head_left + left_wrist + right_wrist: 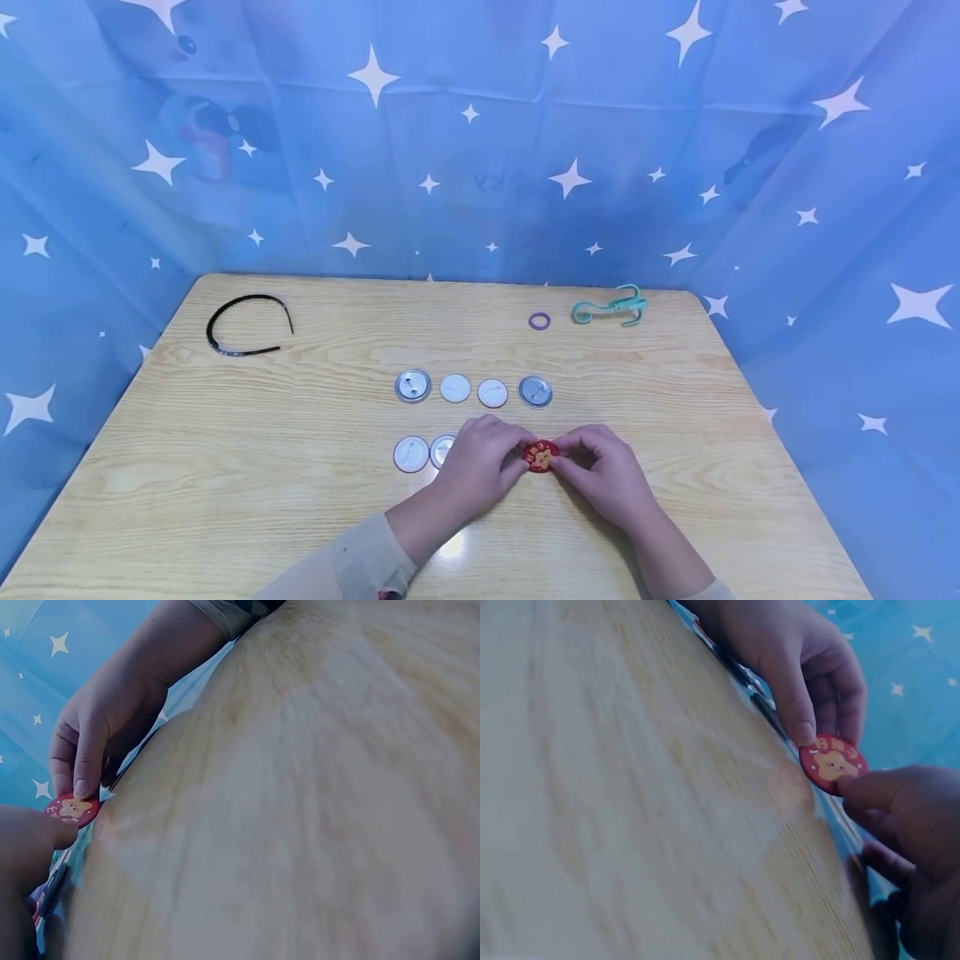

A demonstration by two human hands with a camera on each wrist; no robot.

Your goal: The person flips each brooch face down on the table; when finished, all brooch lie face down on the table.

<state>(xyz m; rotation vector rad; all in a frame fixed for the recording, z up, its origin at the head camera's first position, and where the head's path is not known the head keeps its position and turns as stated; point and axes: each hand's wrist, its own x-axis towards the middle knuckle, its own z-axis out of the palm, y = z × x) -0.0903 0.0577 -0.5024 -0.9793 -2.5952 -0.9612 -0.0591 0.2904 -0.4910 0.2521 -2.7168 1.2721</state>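
A round red pin badge (pixel 541 456) with a yellow star-shaped figure and lettering faces up between the two hands. My left hand (pixel 482 463) pinches its left edge between thumb and fingers, and my right hand (pixel 606 473) pinches the opposite edge. In the right wrist view, the badge (pixel 831 766) is tilted, with both thumbs on its printed face. Left of my left hand lie two pin badges, back up: one whole badge (pixel 411 454) and one silver-backed badge (pixel 441 448) partly hidden by that hand.
Behind the hands, a row of face-down badges (pixel 455 387) lies on the wooden table (pixel 300 417). A black headband (pixel 212 332) is at back left; a purple ring (pixel 532 324) and teal hair clip (pixel 618 306) are at back right. A starry blue curtain (pixel 450 225) hangs behind.
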